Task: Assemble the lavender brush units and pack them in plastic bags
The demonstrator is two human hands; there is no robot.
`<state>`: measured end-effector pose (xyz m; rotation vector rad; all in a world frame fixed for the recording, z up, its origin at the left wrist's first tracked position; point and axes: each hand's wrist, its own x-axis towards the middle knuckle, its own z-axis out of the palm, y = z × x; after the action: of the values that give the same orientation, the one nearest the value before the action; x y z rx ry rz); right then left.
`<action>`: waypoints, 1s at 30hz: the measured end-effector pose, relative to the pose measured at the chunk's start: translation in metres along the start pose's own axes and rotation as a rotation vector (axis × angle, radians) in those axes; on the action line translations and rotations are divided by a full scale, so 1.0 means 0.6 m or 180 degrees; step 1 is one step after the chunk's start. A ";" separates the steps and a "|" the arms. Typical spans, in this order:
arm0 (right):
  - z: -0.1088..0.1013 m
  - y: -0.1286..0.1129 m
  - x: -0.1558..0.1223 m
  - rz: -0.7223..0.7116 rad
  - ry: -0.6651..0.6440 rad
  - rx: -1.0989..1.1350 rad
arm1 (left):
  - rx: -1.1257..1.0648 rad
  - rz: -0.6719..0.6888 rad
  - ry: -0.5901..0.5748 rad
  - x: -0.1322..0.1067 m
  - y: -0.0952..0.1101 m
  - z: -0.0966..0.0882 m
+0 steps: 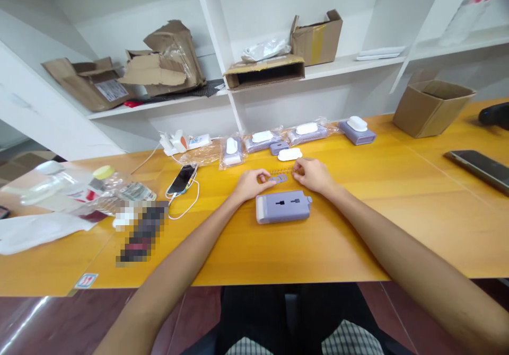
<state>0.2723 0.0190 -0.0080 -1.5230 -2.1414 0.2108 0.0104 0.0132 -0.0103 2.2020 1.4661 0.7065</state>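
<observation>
My left hand point(252, 184) is curled, with thumb and forefinger at the left end of a small flat purple plate point(279, 178) with cut-outs. Just behind the plate runs a thin coppery coil spring point(281, 171). My right hand point(312, 174) pinches at the spring's right end; the fingertips partly hide it. In front of both hands a purple plastic case point(284, 207) lies on its side, with two dark key-shaped slots and a pale left end. Beyond my fingers lies a white oval, wavy-edged part point(290, 154), beside a small purple block point(279, 148).
Purple cases with white tops, such as the unwrapped one point(358, 131), line the back, several in clear plastic. A cabled phone point(182, 179) and bottles point(113, 183) stand left. At right are an open cardboard box point(431, 106) and a dark phone point(483, 168). Shelves point(330, 70) rise behind.
</observation>
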 end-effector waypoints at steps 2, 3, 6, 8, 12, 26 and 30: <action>0.005 0.010 -0.001 0.0111 0.0054 0.0320 | 0.0492 0.0267 0.0066 -0.001 0.011 0.006; 0.007 0.015 -0.001 0.0167 0.0071 0.0519 | 0.0672 0.0353 0.0064 -0.003 0.015 0.009; 0.016 0.029 0.005 0.0344 0.0212 0.1155 | 0.0974 0.0290 0.0182 -0.010 0.021 0.011; 0.023 0.035 0.008 0.0469 0.0321 0.1664 | 0.1090 0.0141 0.0241 -0.013 0.023 0.009; 0.037 0.030 0.010 0.0684 0.0309 0.2968 | 0.1033 0.0345 0.0035 -0.014 0.021 0.004; 0.024 -0.025 -0.009 0.0221 -0.0237 0.4028 | -0.2512 -0.0720 0.0445 -0.015 0.024 0.007; 0.028 -0.031 -0.011 -0.0032 -0.0172 0.4115 | -0.2861 -0.0919 0.0444 -0.016 0.032 0.008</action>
<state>0.2502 0.0085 -0.0169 -0.6964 -1.4161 1.3165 0.0242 -0.0032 -0.0045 1.2554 1.1505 1.1430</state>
